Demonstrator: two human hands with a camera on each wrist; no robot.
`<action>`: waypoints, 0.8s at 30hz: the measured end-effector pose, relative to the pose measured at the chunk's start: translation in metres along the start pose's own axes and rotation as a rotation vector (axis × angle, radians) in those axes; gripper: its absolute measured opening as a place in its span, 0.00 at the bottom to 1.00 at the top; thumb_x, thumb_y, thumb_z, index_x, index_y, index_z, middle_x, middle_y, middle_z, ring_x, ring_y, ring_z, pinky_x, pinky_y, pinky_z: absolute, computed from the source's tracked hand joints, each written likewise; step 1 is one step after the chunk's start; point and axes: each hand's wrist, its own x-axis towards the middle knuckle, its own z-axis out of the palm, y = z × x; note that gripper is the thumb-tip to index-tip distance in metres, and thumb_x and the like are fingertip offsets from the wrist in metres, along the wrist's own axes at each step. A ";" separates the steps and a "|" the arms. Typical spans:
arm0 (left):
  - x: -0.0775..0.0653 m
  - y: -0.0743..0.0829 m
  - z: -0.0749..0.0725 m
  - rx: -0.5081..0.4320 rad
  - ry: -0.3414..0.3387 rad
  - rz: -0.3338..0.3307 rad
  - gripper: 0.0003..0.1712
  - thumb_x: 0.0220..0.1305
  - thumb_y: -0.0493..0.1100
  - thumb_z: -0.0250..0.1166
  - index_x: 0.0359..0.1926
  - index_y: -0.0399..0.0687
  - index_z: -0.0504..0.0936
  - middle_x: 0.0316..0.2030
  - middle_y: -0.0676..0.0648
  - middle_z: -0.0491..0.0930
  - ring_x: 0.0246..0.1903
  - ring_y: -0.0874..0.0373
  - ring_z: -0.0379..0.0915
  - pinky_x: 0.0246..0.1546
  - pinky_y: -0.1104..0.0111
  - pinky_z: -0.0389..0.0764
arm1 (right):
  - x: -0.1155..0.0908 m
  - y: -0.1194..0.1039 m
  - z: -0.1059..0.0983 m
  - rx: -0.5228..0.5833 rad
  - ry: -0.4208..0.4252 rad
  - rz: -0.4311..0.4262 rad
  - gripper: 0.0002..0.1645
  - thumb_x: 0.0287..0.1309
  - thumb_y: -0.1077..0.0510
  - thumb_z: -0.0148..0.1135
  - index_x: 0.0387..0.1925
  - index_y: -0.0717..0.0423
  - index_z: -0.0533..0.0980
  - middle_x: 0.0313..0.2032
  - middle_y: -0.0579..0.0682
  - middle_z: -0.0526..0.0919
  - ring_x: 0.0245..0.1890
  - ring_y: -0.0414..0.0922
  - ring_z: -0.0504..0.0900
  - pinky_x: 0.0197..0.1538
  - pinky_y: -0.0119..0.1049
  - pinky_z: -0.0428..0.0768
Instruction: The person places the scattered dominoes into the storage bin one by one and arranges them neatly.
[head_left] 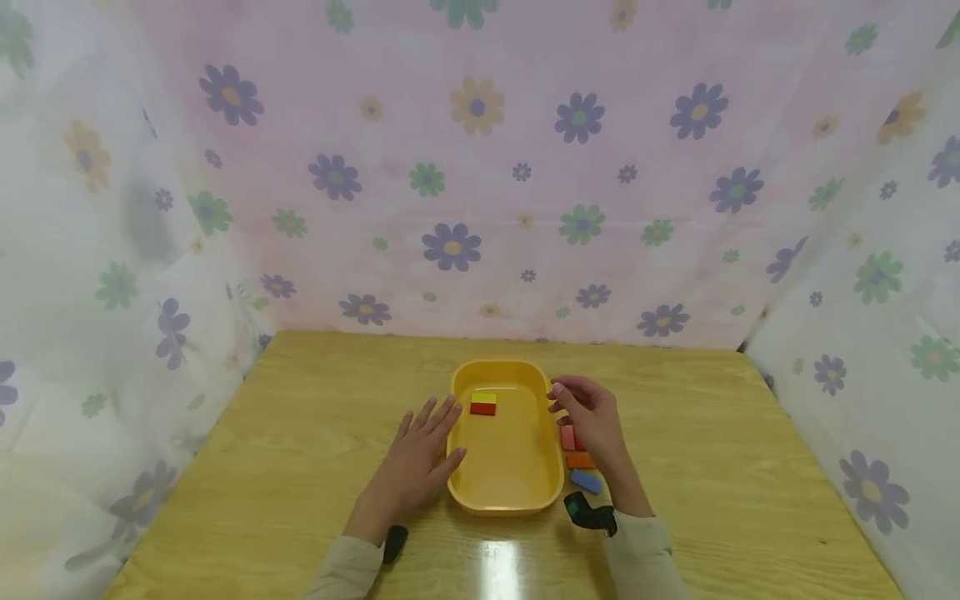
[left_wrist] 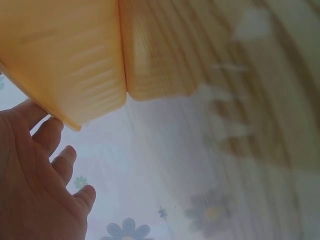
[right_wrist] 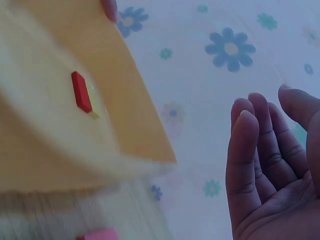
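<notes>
A yellow plastic tray (head_left: 504, 507) sits on the wooden table. Inside it, near the far left, a yellow block (head_left: 483, 398) and a red block (head_left: 483, 409) lie side by side, touching. My left hand (head_left: 417, 462) rests at the tray's left rim with fingers spread; in the left wrist view its fingertips (left_wrist: 55, 127) touch the rim. Beside the right rim hovers my right hand (head_left: 596, 417), its fingers loosely bent; nothing shows between them in the right wrist view. Below it lie a pink block (head_left: 567, 438), partly covered red block, orange block (head_left: 579, 461) and blue block (head_left: 586, 482).
The wooden table (head_left: 330, 417) reaches back to a flowered cloth (head_left: 517, 200), which also hangs along both sides. Dark wrist-worn devices sit at both wrists, the right one (head_left: 588, 512) close to the blue block.
</notes>
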 end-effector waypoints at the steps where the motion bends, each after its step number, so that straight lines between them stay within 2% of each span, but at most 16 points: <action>1: -0.001 0.000 0.000 -0.002 0.000 0.000 0.39 0.76 0.60 0.53 0.80 0.51 0.57 0.80 0.50 0.51 0.79 0.42 0.45 0.75 0.38 0.47 | -0.002 0.002 -0.004 0.006 0.011 0.012 0.19 0.73 0.55 0.60 0.52 0.67 0.79 0.43 0.64 0.86 0.33 0.43 0.86 0.36 0.36 0.87; 6: -0.002 0.001 0.001 -0.019 0.016 0.007 0.39 0.76 0.59 0.54 0.79 0.49 0.59 0.79 0.47 0.54 0.78 0.40 0.47 0.74 0.36 0.48 | -0.010 0.011 -0.019 -0.020 0.060 0.067 0.16 0.73 0.55 0.60 0.51 0.64 0.81 0.44 0.65 0.85 0.34 0.43 0.86 0.41 0.42 0.89; 13: 0.000 0.003 -0.001 -0.020 0.031 0.016 0.38 0.76 0.59 0.55 0.79 0.48 0.59 0.79 0.47 0.54 0.78 0.40 0.47 0.74 0.36 0.49 | -0.016 0.024 -0.034 -0.036 0.069 0.095 0.20 0.73 0.54 0.59 0.54 0.67 0.79 0.46 0.65 0.85 0.40 0.55 0.85 0.42 0.41 0.88; 17: 0.000 0.003 -0.001 -0.042 0.032 0.015 0.38 0.76 0.58 0.55 0.79 0.47 0.60 0.79 0.46 0.54 0.78 0.39 0.47 0.74 0.36 0.48 | -0.021 0.030 -0.043 -0.052 0.052 0.099 0.23 0.73 0.53 0.59 0.57 0.69 0.77 0.47 0.65 0.85 0.40 0.54 0.86 0.41 0.37 0.88; 24: 0.000 0.002 0.001 -0.066 0.024 0.008 0.39 0.76 0.56 0.57 0.79 0.47 0.59 0.79 0.47 0.53 0.79 0.40 0.45 0.75 0.36 0.45 | -0.028 0.032 -0.058 -0.116 0.016 0.100 0.21 0.72 0.53 0.61 0.55 0.66 0.79 0.48 0.66 0.85 0.42 0.51 0.87 0.40 0.34 0.86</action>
